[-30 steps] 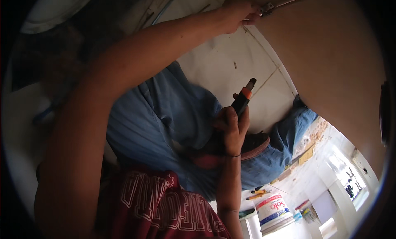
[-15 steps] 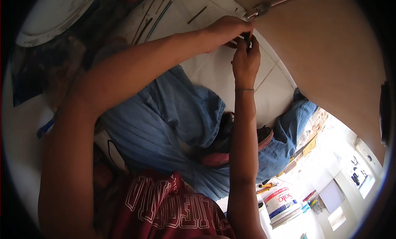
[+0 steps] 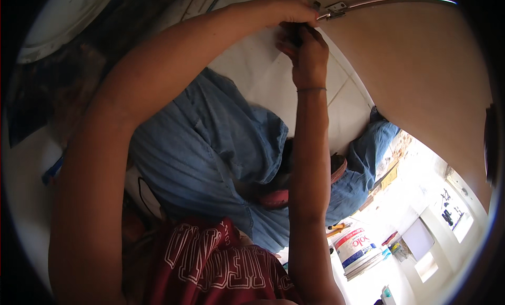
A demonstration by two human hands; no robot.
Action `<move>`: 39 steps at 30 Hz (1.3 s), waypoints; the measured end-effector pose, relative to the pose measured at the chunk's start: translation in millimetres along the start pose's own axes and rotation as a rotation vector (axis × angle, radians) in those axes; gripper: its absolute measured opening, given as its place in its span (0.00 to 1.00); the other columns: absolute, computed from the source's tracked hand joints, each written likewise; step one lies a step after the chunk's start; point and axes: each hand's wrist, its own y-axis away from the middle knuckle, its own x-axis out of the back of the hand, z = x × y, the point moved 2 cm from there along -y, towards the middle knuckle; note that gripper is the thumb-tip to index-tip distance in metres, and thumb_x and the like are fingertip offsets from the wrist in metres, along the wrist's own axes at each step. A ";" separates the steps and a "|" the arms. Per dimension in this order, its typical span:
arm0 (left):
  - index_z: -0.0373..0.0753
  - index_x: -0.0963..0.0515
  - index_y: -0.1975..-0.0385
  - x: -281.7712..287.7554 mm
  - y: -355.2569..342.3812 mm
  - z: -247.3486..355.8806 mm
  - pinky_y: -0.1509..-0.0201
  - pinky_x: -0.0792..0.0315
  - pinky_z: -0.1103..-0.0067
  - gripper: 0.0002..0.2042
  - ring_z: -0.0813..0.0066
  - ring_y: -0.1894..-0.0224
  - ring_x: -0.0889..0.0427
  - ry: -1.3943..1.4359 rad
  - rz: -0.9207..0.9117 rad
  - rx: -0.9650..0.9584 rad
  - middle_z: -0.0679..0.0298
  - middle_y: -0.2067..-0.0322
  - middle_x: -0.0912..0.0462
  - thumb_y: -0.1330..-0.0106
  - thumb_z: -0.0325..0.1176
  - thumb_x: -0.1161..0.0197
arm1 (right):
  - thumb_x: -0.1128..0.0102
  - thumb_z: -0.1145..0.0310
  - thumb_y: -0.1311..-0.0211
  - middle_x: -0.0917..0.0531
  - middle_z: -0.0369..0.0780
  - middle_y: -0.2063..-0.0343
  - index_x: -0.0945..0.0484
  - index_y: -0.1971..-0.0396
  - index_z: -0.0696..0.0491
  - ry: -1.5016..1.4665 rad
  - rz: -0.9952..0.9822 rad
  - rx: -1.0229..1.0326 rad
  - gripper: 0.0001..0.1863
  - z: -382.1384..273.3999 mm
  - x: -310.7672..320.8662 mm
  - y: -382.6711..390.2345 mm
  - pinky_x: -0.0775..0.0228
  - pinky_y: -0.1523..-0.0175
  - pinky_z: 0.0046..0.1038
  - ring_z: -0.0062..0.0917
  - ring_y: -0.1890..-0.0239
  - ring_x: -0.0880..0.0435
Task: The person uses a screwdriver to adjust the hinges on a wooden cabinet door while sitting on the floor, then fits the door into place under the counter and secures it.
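Note:
My left hand [image 3: 295, 11] reaches to the top of the view, its fingers closed beside a small metal hinge-like fitting [image 3: 335, 10] at the edge of a tan panel [image 3: 410, 68]. Just below it, my right hand [image 3: 311, 57] is raised with its fingers curled around a dark object [image 3: 295, 34], probably a tool; its kind does not show. The two hands nearly touch. A small dark tip [image 3: 316, 5] shows by the left fingers, but what that hand grips is mostly hidden.
Thin rods [image 3: 191, 5] lie on the tiled floor [image 3: 342, 89] at the far left. A pale round lid or basin [image 3: 63, 23] stands at the upper left. Beyond my right forearm are a white paint bucket [image 3: 351, 247] and a yellow-handled tool [image 3: 339, 227]. My jeans-clad legs [image 3: 210, 142] fill the middle.
Both hands have moved up in the view, closer to the fitting's level. The thin orange-brown stick seen between them earlier no longer shows. The panel and fitting appear slightly shifted.

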 end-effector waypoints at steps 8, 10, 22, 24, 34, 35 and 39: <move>0.42 0.15 0.59 16.3 -10.1 26.3 0.56 0.24 0.62 0.14 0.56 0.61 0.14 -0.711 0.111 -0.247 0.52 0.62 0.13 0.36 0.40 0.43 | 0.48 0.72 0.33 0.17 0.44 0.53 0.25 0.48 0.63 -0.232 0.004 0.029 0.17 8.8 -42.1 -13.6 0.18 0.49 0.37 0.31 0.54 0.16; 0.43 0.15 0.57 12.1 5.1 40.5 0.52 0.24 0.61 0.13 0.52 0.54 0.16 -0.812 0.280 -0.282 0.52 0.56 0.14 0.36 0.39 0.40 | 0.47 0.73 0.35 0.17 0.45 0.54 0.25 0.49 0.64 -0.188 -0.009 0.044 0.17 7.9 -43.4 -15.6 0.19 0.48 0.37 0.32 0.54 0.16; 0.40 0.16 0.58 23.1 14.6 34.7 0.48 0.26 0.62 0.11 0.53 0.50 0.19 -1.008 0.388 -0.552 0.54 0.57 0.17 0.41 0.32 0.34 | 0.48 0.71 0.37 0.16 0.44 0.71 0.22 0.62 0.68 0.082 0.163 0.173 0.14 26.9 -48.2 -11.2 0.25 0.58 0.26 0.25 0.68 0.18; 0.40 0.16 0.59 19.6 9.5 28.4 0.48 0.27 0.62 0.11 0.52 0.50 0.20 -0.948 0.442 -0.492 0.54 0.58 0.17 0.41 0.31 0.34 | 0.47 0.71 0.38 0.16 0.45 0.70 0.21 0.62 0.69 0.118 0.171 0.182 0.14 27.3 -51.3 -8.5 0.27 0.57 0.25 0.24 0.68 0.19; 0.37 0.15 0.60 26.8 3.0 35.8 0.52 0.25 0.58 0.13 0.48 0.55 0.17 -0.937 0.367 -0.452 0.49 0.57 0.15 0.35 0.39 0.39 | 0.49 0.72 0.38 0.15 0.46 0.76 0.20 0.62 0.68 0.280 0.168 0.371 0.14 34.8 -53.7 -9.8 0.24 0.62 0.28 0.27 0.74 0.16; 0.37 0.15 0.60 27.8 2.6 41.7 0.52 0.25 0.58 0.13 0.48 0.55 0.17 -0.935 0.367 -0.451 0.49 0.57 0.15 0.35 0.39 0.39 | 0.49 0.71 0.38 0.15 0.45 0.76 0.20 0.62 0.67 0.286 0.166 0.369 0.14 33.1 -52.9 -8.3 0.24 0.62 0.27 0.27 0.74 0.16; 0.38 0.15 0.53 31.4 4.0 53.7 0.49 0.25 0.63 0.19 0.52 0.50 0.16 -0.759 -0.027 -0.255 0.46 0.51 0.17 0.38 0.42 0.37 | 0.50 0.71 0.34 0.15 0.44 0.72 0.21 0.60 0.66 0.195 0.114 0.296 0.14 34.8 -51.1 -6.2 0.22 0.61 0.26 0.28 0.72 0.15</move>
